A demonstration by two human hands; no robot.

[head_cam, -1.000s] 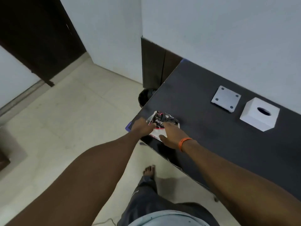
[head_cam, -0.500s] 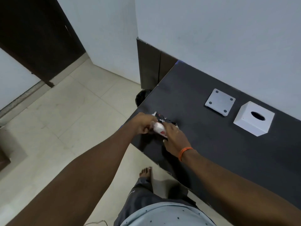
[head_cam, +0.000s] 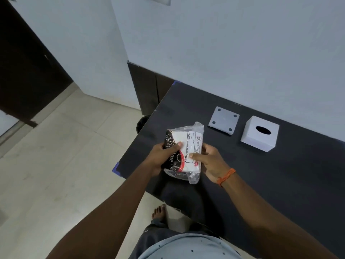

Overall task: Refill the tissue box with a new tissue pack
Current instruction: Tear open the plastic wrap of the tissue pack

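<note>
Early stage: sealed tissue pack [head_cam: 183, 152] gripped in both hands, left hand [head_cam: 162, 156] and right hand [head_cam: 211, 161], unopened; white tissue box [head_cam: 259, 136] and its base plate [head_cam: 224, 120] far right on desk [head_cam: 280, 174], unfilled.

Grey square plate [head_cam: 224, 120] lies on dark table [head_cam: 280, 174].

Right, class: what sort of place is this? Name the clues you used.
Probably a room in a home or small office: a dark table stands against a plain pale wall, over a tiled floor, with a dark doorway to the left.
</note>
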